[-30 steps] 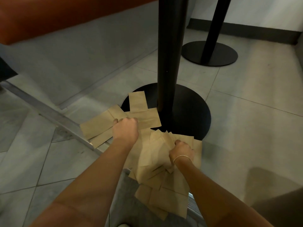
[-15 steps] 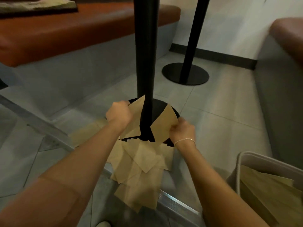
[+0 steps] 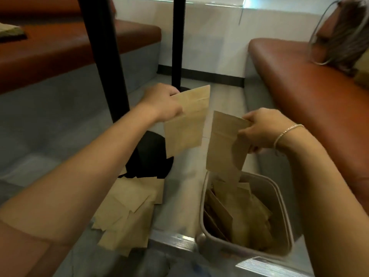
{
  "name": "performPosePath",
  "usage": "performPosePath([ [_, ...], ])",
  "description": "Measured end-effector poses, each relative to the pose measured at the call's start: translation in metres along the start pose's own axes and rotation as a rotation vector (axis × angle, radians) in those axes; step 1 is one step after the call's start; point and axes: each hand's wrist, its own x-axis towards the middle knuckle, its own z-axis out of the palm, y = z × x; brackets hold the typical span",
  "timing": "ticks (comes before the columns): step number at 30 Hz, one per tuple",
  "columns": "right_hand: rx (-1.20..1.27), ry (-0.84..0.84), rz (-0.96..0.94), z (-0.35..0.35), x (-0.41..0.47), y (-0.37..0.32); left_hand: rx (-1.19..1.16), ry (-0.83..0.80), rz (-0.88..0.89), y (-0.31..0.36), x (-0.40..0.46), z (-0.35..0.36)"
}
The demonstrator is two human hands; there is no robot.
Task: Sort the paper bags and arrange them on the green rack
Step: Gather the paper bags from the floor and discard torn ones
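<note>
**Two bags up, bin below**

I take the grey bin (image 3: 279, 198) on the floor as my landmark. Far left of it, an orange-cushioned bench (image 3: 60, 48) runs along the wall, and a black table post (image 3: 107, 62) stands between that bench and the bin. Left of the bin, a loose pile of paper bags (image 3: 127, 212) lies on the floor, partly over the post's round black base (image 3: 147, 156).

Above and left of the bin, my left hand (image 3: 159, 102) holds one flat paper bag (image 3: 187, 120) in the air, fingers curled over its top edge with the bag hanging down. Directly above the bin's far rim, my right hand (image 3: 259, 128) pinches a second paper bag (image 3: 223, 144) by its upper right side; its lower edge hangs just over the bin's mouth. The two held bags are close together but apart.

Inside the bin, more brown bags (image 3: 243, 212) stand and lean. Right of the bin a second orange bench (image 3: 311, 92) rises.
</note>
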Motion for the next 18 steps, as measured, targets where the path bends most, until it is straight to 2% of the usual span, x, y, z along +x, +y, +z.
performPosePath([
  [5,-0.180,-0.180,0.122,0.007,-0.017,0.037,-0.124,-0.165,0.005,0.024,-0.017,0.011],
  [8,-0.200,-0.302,0.154,0.019,-0.019,0.044,-0.132,-0.260,0.054,0.033,-0.026,0.018],
  [10,-0.167,-0.260,0.123,0.016,-0.019,0.046,-0.103,-0.319,0.095,0.039,-0.030,0.023],
  [14,0.012,-0.015,-0.069,-0.004,-0.025,0.045,-0.057,-0.448,0.126,0.051,-0.037,0.042],
  [16,0.054,-0.007,-0.154,-0.009,-0.027,0.042,-0.059,-0.484,0.145,0.058,-0.039,0.052],
  [18,-0.008,0.009,-0.193,-0.011,-0.026,0.042,-0.069,-0.511,0.165,0.066,-0.040,0.061],
])
